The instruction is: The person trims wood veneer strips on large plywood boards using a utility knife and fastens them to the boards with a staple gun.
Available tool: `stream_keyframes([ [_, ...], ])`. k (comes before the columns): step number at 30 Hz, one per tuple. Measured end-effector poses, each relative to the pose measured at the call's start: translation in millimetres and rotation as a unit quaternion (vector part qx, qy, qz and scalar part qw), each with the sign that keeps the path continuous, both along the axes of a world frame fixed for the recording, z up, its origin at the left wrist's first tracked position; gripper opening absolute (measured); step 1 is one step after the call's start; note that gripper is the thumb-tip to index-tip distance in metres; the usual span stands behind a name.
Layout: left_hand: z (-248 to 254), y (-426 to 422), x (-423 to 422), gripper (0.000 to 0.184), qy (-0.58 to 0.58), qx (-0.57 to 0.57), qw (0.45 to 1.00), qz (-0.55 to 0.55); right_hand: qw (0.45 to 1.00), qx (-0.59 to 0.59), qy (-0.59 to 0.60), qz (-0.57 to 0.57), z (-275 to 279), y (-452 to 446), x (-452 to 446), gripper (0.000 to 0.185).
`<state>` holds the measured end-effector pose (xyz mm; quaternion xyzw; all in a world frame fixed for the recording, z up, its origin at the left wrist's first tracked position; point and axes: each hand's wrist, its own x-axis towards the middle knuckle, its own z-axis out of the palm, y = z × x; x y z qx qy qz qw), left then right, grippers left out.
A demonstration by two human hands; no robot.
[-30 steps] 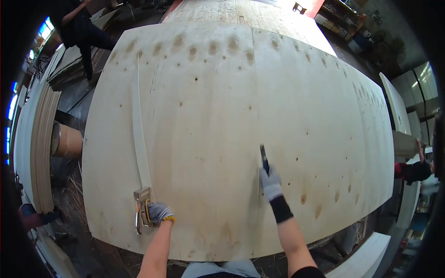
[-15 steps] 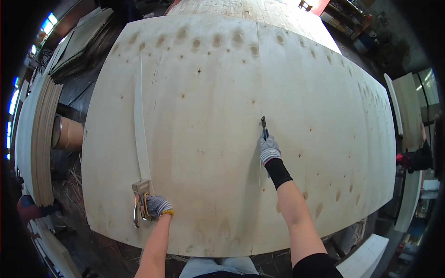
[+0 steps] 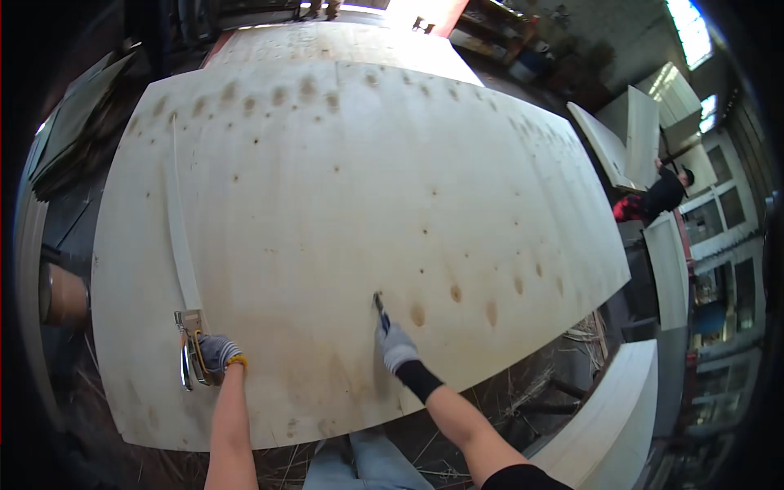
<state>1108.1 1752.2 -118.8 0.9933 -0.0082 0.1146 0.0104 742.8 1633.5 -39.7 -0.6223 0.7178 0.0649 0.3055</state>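
Note:
A large pale plywood sheet with brown knots fills the middle of the view. My left hand, in a striped glove, is closed around the handle of a metal staple gun at the sheet's lower left. From the staple gun a long thin pale strip runs up the sheet. My right hand, gloved with a black cuff, grips a slim dark knife-like tool. Its tip is on or just over the sheet's lower middle; the fingers are partly hidden by the glove's angle.
Another plywood surface lies beyond the sheet. A person in dark clothing stands at the right near upright boards. At the left is a brown drum; at the lower right, a stack of pale boards.
My right hand has come back toward my body with the tool. The view has turned right, so the sheet appears shifted left. My left hand still holds the staple gun.

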Motion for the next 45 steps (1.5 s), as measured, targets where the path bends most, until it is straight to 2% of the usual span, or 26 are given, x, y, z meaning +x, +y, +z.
stream_keyframes([
  [1,7.7,-0.2,0.6,0.018,-0.012,-0.020,1.000,-0.013,1.000,0.022,0.011,-0.011,1.9,25.8,-12.1,0.045],
  [2,-7.0,3.0,9.0,0.022,0.022,-0.016,0.999,-0.019,0.999,0.035,0.011,-0.017,6.2,52.3,-25.8,0.045],
  [3,-16.2,6.6,12.4,0.022,0.008,-0.034,0.999,-0.023,0.998,0.049,0.010,-0.024,11.9,78.1,-39.7,0.044],
  [5,-26.2,5.9,15.0,0.024,-0.021,-0.070,0.997,-0.027,0.996,0.080,0.024,0.015,26.9,121.1,-70.1,0.042],
  [6,-23.6,3.2,17.7,0.027,0.056,-0.038,0.998,-0.016,0.992,0.105,0.009,0.072,39.1,126.9,-78.1,0.039],
  [8,-62.3,7.4,22.1,0.026,0.020,-0.044,0.998,-0.032,0.968,0.162,-0.020,0.188,60.3,130.6,-89.7,0.032],
  [10,-75.5,14.7,25.9,0.022,0.011,-0.049,0.998,-0.026,0.948,0.079,-0.094,0.295,71.3,108.2,-59.5,0.024],
  [11,-62.7,14.0,23.8,0.020,0.028,-0.038,0.999,-0.018,0.927,0.039,-0.134,0.347,71.2,87.9,-37.5,0.021],
  [13,-3.1,-1.6,6.3,0.017,0.051,-0.012,0.999,0.013,0.853,-0.054,-0.169,0.490,57.4,39.3,18.3,0.015],
  [15,4.1,-1.9,-0.8,0.014,0.010,0.030,1.000,0.001,0.764,-0.106,-0.294,0.565,10.9,-5.6,71.1,0.010],
  [17,8.5,-4.3,2.6,0.013,0.009,0.040,0.999,0.008,0.760,-0.132,-0.297,0.562,2.1,-48.2,111.0,0.008],
  [19,11.4,-5.5,1.2,0.015,0.057,0.023,0.998,0.015,0.799,-0.311,-0.291,0.425,-2.2,-84.1,115.8,0.008],
  [22,6.4,-1.2,-0.2,0.020,-0.024,0.057,0.998,-0.013,0.815,-0.278,-0.209,0.463,-6.9,-91.1,118.3,0.007],
  [25,20.8,-6.3,-8.2,0.025,0.018,0.033,0.999,0.006,0.716,-0.060,-0.228,0.657,3.5,-98.8,89.7,0.011],
  [27,31.5,-16.0,-8.9,0.027,0.047,0.030,0.998,0.027,0.796,0.062,-0.062,0.600,20.0,-129.9,74.7,0.015],
  [28,35.5,-19.3,-10.4,0.026,0.068,0.039,0.996,0.040,0.870,0.025,-0.173,0.461,-1.1,-157.1,41.0,0.027],
  [29,37.0,-19.8,-7.8,0.026,0.086,0.046,0.994,0.057,0.946,0.032,-0.200,0.254,-2.9,-176.9,26.7,0.035],
  [30,15.8,-12.5,-3.6,0.024,0.069,0.049,0.995,0.057,0.965,-0.002,-0.263,0.022,-4.0,-196.7,12.8,0.043],
  [31,9.0,-7.9,-5.7,0.024,0.077,0.045,0.995,0.054,0.992,-0.012,-0.121,-0.045,33.6,-201.6,16.4,0.046],
  [33,2.9,-3.9,-2.3,0.024,0.086,0.037,0.995,0.047,0.994,-0.004,-0.027,0.106,9.2,-176.4,7.6,0.043],
  [34,26.4,-12.7,-7.0,0.024,0.095,0.058,0.993,0.046,0.983,-0.005,0.015,0.184,7.7,-163.4,12.8,0.041],
  [37,45.8,-23.5,-7.9,0.033,0.123,0.040,0.989,0.068,0.984,0.030,0.020,0.173,38.5,-103.3,46.1,0.038],
  [39,30.0,-13.8,-2.5,0.034,0.136,0.016,0.987,0.085,0.936,-0.050,-0.123,0.325,12.7,-81.0,48.9,0.022],
  [41,21.8,-11.9,-2.6,0.034,0.139,0.028,0.985,0.097,0.814,-0.043,-0.198,0.544,22.4,-88.7,84.8,0.014],
  [43,19.2,-14.4,-3.7,0.033,0.087,0.078,0.990,0.074,0.729,-0.166,-0.261,0.611,6.5,-114.6,124.4,0.010],
  [45,21.2,-12.3,-8.5,0.031,0.035,0.134,0.989,0.055,0.768,-0.234,-0.230,0.550,-3.2,-157.2,155.0,0.007],
])
